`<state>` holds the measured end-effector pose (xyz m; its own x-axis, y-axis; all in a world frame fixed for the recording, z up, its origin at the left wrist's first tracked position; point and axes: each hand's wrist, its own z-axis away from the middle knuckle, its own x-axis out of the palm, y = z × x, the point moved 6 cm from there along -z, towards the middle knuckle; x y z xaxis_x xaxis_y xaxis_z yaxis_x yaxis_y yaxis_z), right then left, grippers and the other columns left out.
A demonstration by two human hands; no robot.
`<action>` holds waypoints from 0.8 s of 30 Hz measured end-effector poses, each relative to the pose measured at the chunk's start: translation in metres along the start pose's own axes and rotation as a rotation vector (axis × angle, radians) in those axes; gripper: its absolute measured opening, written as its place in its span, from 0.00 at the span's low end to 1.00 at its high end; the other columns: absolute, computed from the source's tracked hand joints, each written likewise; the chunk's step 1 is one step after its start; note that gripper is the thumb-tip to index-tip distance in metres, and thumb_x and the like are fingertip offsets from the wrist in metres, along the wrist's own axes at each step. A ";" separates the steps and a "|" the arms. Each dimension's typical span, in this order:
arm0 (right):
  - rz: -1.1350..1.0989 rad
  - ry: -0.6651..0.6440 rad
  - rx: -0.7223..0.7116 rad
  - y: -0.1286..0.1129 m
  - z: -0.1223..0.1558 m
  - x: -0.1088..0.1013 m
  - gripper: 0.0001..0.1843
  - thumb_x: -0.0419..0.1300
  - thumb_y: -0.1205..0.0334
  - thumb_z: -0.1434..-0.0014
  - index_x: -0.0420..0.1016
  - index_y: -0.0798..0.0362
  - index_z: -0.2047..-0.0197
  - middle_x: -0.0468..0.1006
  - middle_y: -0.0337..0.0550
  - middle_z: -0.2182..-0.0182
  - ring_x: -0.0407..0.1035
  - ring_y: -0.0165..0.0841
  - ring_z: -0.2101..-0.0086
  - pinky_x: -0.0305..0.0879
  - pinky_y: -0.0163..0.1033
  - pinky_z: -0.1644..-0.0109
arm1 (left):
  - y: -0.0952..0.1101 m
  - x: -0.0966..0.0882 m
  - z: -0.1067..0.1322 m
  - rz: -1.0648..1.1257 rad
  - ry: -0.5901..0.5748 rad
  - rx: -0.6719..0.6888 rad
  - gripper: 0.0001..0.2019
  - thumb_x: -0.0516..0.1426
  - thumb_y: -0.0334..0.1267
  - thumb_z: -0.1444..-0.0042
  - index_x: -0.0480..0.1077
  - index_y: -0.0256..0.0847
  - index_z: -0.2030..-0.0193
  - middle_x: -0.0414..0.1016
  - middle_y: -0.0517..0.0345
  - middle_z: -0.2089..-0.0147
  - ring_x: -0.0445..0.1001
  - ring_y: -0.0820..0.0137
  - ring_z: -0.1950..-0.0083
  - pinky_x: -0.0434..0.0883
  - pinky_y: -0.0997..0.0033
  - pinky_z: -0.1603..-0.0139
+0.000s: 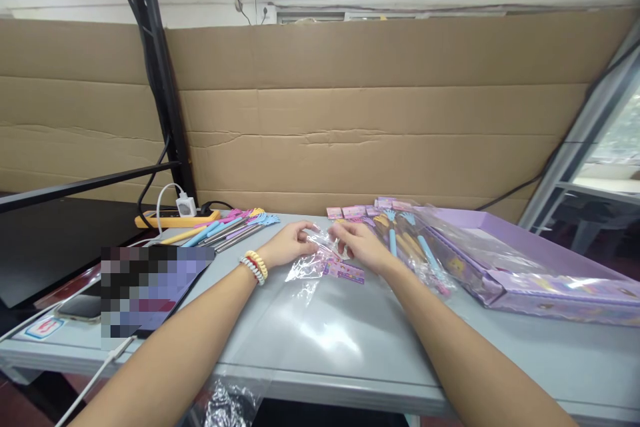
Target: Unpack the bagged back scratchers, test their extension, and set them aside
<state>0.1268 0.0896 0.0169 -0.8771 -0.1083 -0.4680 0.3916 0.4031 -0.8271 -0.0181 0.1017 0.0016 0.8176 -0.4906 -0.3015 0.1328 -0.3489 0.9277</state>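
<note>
Over the middle of the grey table, my left hand (287, 245) pinches a crinkled clear plastic bag (304, 272) between bent fingers. My right hand (364, 247) grips the same bag from the other side, fingers curled inward. A purple and pink printed card (345, 272) shows at the bag's lower right; whether it is fixed to the bag I cannot tell. Close by on the right lie bagged back scratchers (393, 237) with hand-shaped heads and printed cards at the top. Loose back scratchers (220, 230) in yellow, blue and pink lie in a pile to the left.
An open purple box (525, 294) with plastic wrapping inside stands at the right. At the left are a tablet (165, 280), a phone (80, 307), and a yellow power strip (170, 219) with cables. Cardboard (375, 114) walls the back; plastic (230, 404) hangs below the front edge.
</note>
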 end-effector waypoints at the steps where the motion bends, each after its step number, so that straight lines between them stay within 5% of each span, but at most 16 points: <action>1: 0.019 -0.052 -0.014 -0.002 0.001 0.004 0.21 0.53 0.45 0.47 0.70 0.56 0.71 0.70 0.40 0.78 0.62 0.26 0.79 0.55 0.32 0.77 | 0.000 0.001 0.001 -0.010 -0.005 0.000 0.21 0.61 0.38 0.56 0.63 0.37 0.54 0.69 0.61 0.74 0.68 0.75 0.73 0.62 0.73 0.71; 5: 0.089 -0.123 -0.001 -0.003 0.004 0.012 0.13 0.56 0.53 0.49 0.71 0.56 0.74 0.67 0.36 0.85 0.59 0.26 0.82 0.53 0.32 0.77 | 0.001 0.004 0.003 -0.049 -0.030 -0.025 0.21 0.61 0.41 0.55 0.64 0.37 0.54 0.67 0.64 0.76 0.67 0.75 0.74 0.61 0.74 0.72; 12: 0.089 -0.146 0.005 -0.002 0.005 0.012 0.12 0.57 0.54 0.50 0.70 0.56 0.74 0.67 0.35 0.83 0.59 0.26 0.81 0.53 0.32 0.78 | 0.007 0.004 0.003 -0.239 -0.017 -0.005 0.15 0.55 0.48 0.49 0.67 0.37 0.72 0.65 0.63 0.78 0.61 0.76 0.77 0.58 0.75 0.75; 19: 0.158 -0.116 -0.029 -0.008 0.006 0.010 0.15 0.53 0.53 0.47 0.66 0.55 0.77 0.64 0.34 0.85 0.56 0.25 0.82 0.50 0.32 0.78 | 0.011 0.005 0.005 -0.234 -0.019 0.005 0.13 0.54 0.47 0.48 0.67 0.37 0.72 0.62 0.65 0.80 0.59 0.77 0.78 0.57 0.76 0.75; 24: 0.114 -0.097 0.002 -0.005 0.006 0.011 0.15 0.55 0.52 0.48 0.70 0.57 0.68 0.65 0.34 0.83 0.58 0.25 0.81 0.53 0.31 0.78 | 0.011 -0.001 0.001 -0.272 0.092 0.044 0.13 0.53 0.45 0.48 0.67 0.37 0.74 0.61 0.65 0.81 0.59 0.77 0.78 0.57 0.76 0.76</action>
<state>0.1165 0.0811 0.0137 -0.7961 -0.1489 -0.5866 0.4877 0.4162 -0.7674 -0.0180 0.0970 0.0122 0.8029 -0.3004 -0.5149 0.3313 -0.4932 0.8044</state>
